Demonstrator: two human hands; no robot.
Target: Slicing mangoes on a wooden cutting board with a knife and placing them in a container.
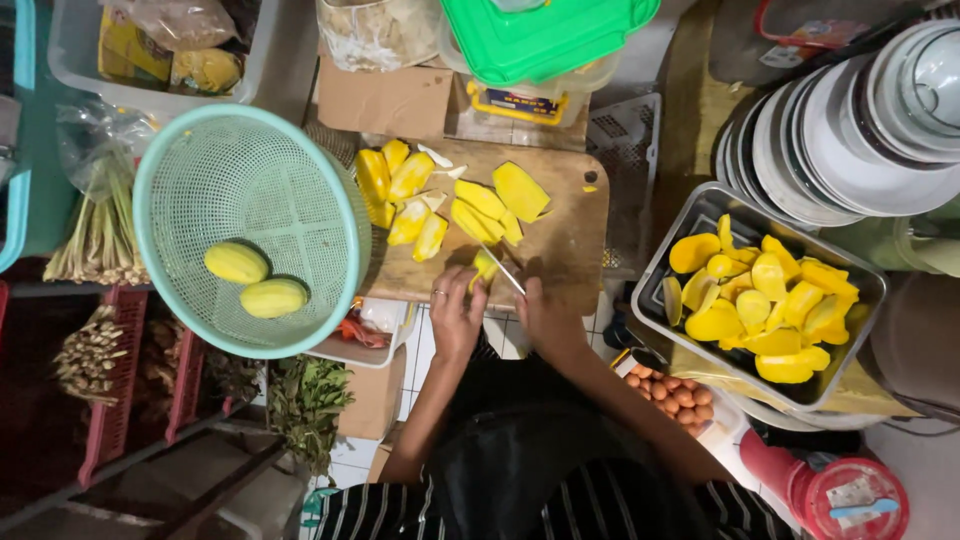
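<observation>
The left hand [455,318] pinned a small yellow mango piece [484,266] to the near edge of the wooden cutting board [560,240], fingers curled together and pressed on the fruit. The right hand [545,318] was closed around the handle of a knife [503,270], the blade lying just right of the left fingertips and touching the piece.

Handling, as judged: the peeled flesh appeared soft, wet and slippery, light in weight, easily bruised. Best held at its flatter sides, fingertips tucked clear of the blade.

Beyond the fingers lay more cut mango slices [440,205]. Left of the left hand stood a pale green colander [190,160] holding two whole peeled mangoes [255,280]. Right of the right hand sat a metal tray [660,250] of slices.
</observation>
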